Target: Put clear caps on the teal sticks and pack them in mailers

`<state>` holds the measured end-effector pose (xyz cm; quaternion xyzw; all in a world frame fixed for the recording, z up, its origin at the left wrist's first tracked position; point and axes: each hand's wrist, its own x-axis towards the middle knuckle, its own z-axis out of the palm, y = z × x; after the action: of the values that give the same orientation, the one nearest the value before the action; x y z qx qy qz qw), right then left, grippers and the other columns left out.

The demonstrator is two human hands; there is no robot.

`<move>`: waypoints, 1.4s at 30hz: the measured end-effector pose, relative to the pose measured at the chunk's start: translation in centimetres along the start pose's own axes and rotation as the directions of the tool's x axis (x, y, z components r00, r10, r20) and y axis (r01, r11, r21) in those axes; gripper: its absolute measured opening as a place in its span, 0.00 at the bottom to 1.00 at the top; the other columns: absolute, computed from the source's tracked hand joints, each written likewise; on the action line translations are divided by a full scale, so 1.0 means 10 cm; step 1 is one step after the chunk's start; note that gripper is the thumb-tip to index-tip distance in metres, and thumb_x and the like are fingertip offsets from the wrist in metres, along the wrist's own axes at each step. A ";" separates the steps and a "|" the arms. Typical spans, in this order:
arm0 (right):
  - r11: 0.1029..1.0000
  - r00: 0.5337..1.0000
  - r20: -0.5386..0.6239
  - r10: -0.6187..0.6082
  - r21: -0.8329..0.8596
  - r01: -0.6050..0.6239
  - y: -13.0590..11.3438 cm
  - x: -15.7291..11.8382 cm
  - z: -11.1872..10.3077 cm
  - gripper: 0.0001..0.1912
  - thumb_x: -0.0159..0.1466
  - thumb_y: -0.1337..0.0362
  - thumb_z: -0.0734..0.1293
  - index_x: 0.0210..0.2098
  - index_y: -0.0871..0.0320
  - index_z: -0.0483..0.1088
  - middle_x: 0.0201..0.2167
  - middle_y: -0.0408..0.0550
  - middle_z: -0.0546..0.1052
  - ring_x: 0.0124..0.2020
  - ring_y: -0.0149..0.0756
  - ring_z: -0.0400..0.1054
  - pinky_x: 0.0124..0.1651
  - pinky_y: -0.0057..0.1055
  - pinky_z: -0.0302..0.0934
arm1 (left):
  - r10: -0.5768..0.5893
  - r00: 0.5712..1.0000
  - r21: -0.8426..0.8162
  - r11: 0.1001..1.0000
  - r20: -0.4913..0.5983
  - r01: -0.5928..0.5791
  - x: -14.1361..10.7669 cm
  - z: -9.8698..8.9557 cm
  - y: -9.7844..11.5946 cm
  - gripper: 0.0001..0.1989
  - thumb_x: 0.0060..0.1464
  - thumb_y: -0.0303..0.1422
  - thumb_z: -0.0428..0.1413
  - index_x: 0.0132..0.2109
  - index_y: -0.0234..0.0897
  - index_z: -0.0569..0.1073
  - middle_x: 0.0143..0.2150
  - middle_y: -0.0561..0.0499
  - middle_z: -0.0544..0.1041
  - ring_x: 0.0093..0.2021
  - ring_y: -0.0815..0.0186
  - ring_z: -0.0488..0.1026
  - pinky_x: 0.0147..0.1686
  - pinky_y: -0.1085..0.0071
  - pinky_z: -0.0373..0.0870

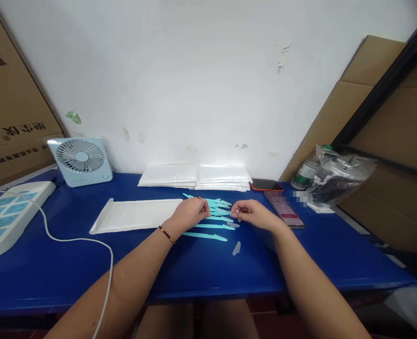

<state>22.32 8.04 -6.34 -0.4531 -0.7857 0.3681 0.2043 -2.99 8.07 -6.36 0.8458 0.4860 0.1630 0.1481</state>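
Note:
Several thin turquoise sticks lie side by side on the blue table. My left hand is over their left parts, its fingers bent together at the sticks; whether it grips one is hidden. At the sticks' right ends, my right hand pinches a small translucent piece. A loose translucent cap lies on the table below that hand, and another rests by a stick's tip. To the left of my left hand is a flat white packet.
Stacked white packets lie against the wall. A fan, a power strip and a white cable are on the left. Two phones, a bottle and a plastic bag are on the right.

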 end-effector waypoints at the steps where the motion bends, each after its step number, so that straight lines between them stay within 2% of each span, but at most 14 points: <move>1: 1.000 1.000 0.004 -0.004 0.002 0.004 0.00 0.01 0.02 0.14 0.59 0.54 0.64 0.34 0.60 0.70 0.24 0.43 0.71 0.25 0.30 0.64 0.28 0.25 0.57 | 0.000 1.000 0.009 1.000 0.000 0.000 0.00 0.00 0.00 0.06 0.51 0.36 0.54 0.30 0.39 0.72 0.30 0.54 0.75 0.31 0.67 0.70 0.27 0.73 0.59; 4: 1.000 0.999 -0.021 -0.028 -0.012 0.027 -0.02 0.05 0.10 0.14 0.59 0.54 0.64 0.34 0.59 0.71 0.23 0.42 0.70 0.24 0.29 0.62 0.27 0.25 0.56 | 0.014 1.000 0.035 0.999 -0.003 -0.014 0.00 0.01 0.01 0.06 0.52 0.36 0.54 0.30 0.39 0.73 0.31 0.53 0.76 0.32 0.66 0.71 0.27 0.73 0.60; 8: 0.995 0.990 -0.115 -0.080 -0.070 0.072 -0.05 0.12 0.19 0.12 0.59 0.56 0.63 0.36 0.58 0.72 0.25 0.43 0.71 0.25 0.30 0.61 0.27 0.26 0.55 | 0.045 0.998 0.080 0.996 -0.033 -0.043 0.05 0.03 0.02 0.07 0.53 0.36 0.53 0.32 0.40 0.73 0.33 0.53 0.76 0.34 0.65 0.71 0.31 0.73 0.62; 13: 0.978 0.963 -0.248 -0.103 -0.203 0.052 -0.06 0.08 0.08 0.12 0.58 0.57 0.65 0.35 0.58 0.73 0.31 0.47 0.73 0.29 0.32 0.64 0.32 0.28 0.58 | 0.033 0.997 0.110 0.994 -0.076 -0.025 0.04 0.02 0.02 0.09 0.51 0.36 0.55 0.40 0.40 0.74 0.40 0.50 0.76 0.42 0.62 0.71 0.38 0.71 0.63; 15: 0.971 0.981 -0.180 -0.073 -0.239 0.028 -0.05 0.03 0.01 0.11 0.56 0.56 0.66 0.32 0.58 0.74 0.30 0.46 0.73 0.29 0.33 0.64 0.32 0.28 0.58 | 0.050 0.999 0.094 0.994 -0.018 -0.048 0.01 0.00 0.02 0.12 0.49 0.39 0.57 0.40 0.41 0.74 0.41 0.50 0.75 0.42 0.62 0.71 0.36 0.72 0.64; 18: 0.966 1.000 0.003 0.018 -0.258 -0.017 -0.03 -0.02 -0.03 0.11 0.51 0.56 0.70 0.28 0.58 0.74 0.29 0.46 0.73 0.29 0.32 0.65 0.30 0.27 0.58 | 0.062 0.989 0.055 0.996 0.137 -0.070 -0.04 -0.02 0.02 0.13 0.45 0.43 0.58 0.36 0.42 0.76 0.37 0.52 0.76 0.37 0.64 0.71 0.30 0.73 0.62; 22: 0.974 0.992 0.076 0.105 -0.208 -0.087 0.00 -0.03 -0.03 0.10 0.50 0.58 0.70 0.28 0.59 0.73 0.26 0.45 0.74 0.27 0.32 0.65 0.29 0.27 0.58 | 0.003 0.979 0.061 0.998 0.206 -0.016 -0.06 -0.01 0.05 0.07 0.47 0.38 0.57 0.30 0.41 0.76 0.32 0.53 0.77 0.31 0.66 0.71 0.25 0.74 0.59; 25: 0.988 0.984 0.102 0.147 -0.060 -0.142 0.03 -0.04 -0.08 0.12 0.52 0.57 0.69 0.30 0.60 0.72 0.24 0.45 0.74 0.24 0.31 0.66 0.27 0.27 0.59 | -0.053 0.982 0.052 0.998 0.180 0.045 -0.04 -0.02 0.03 0.06 0.47 0.36 0.56 0.30 0.40 0.76 0.32 0.53 0.77 0.31 0.66 0.71 0.25 0.74 0.59; 28: 0.990 0.985 0.112 0.131 0.045 -0.137 0.05 -0.05 -0.12 0.13 0.52 0.57 0.70 0.31 0.61 0.72 0.26 0.47 0.76 0.23 0.30 0.66 0.28 0.27 0.60 | -0.084 0.987 0.024 0.996 0.136 0.081 -0.03 -0.04 -0.02 0.05 0.48 0.36 0.56 0.31 0.40 0.75 0.32 0.53 0.78 0.31 0.66 0.71 0.24 0.74 0.58; 33: 0.993 0.988 0.107 0.109 0.036 -0.114 0.07 -0.04 -0.08 0.12 0.52 0.57 0.69 0.30 0.61 0.72 0.26 0.46 0.76 0.23 0.30 0.66 0.28 0.27 0.61 | -0.088 0.990 0.009 0.996 0.113 0.087 -0.02 -0.05 -0.07 0.06 0.48 0.37 0.56 0.30 0.40 0.74 0.31 0.53 0.77 0.31 0.66 0.71 0.24 0.74 0.58; 37: 0.997 0.995 0.070 0.068 0.034 -0.070 0.00 0.01 0.02 0.12 0.53 0.57 0.69 0.30 0.60 0.72 0.23 0.44 0.74 0.23 0.30 0.66 0.27 0.26 0.60 | -0.044 0.994 0.012 0.999 0.104 0.042 -0.01 -0.04 -0.03 0.05 0.49 0.36 0.56 0.30 0.40 0.74 0.30 0.53 0.77 0.31 0.66 0.71 0.24 0.74 0.58; 40: 1.000 1.000 -0.005 0.022 0.002 -0.022 -0.06 0.07 0.11 0.11 0.54 0.57 0.68 0.29 0.60 0.72 0.21 0.43 0.72 0.23 0.30 0.65 0.27 0.26 0.58 | -0.003 0.998 0.070 0.998 0.069 -0.002 0.00 -0.05 0.01 0.06 0.51 0.35 0.54 0.30 0.40 0.73 0.30 0.53 0.77 0.31 0.65 0.71 0.28 0.73 0.60; 42: 0.998 0.994 -0.112 0.012 -0.057 -0.019 -0.07 0.09 0.13 0.11 0.55 0.57 0.67 0.32 0.59 0.73 0.21 0.43 0.72 0.24 0.31 0.65 0.27 0.27 0.58 | -0.009 1.000 0.106 0.994 0.001 0.008 0.00 -0.07 0.03 0.06 0.53 0.34 0.53 0.33 0.40 0.74 0.34 0.52 0.77 0.36 0.64 0.71 0.33 0.72 0.62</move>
<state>20.64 8.10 -6.60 -0.4849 -0.7798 0.3208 0.2321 -3.01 7.97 -5.62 0.8505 0.4973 0.1357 0.1044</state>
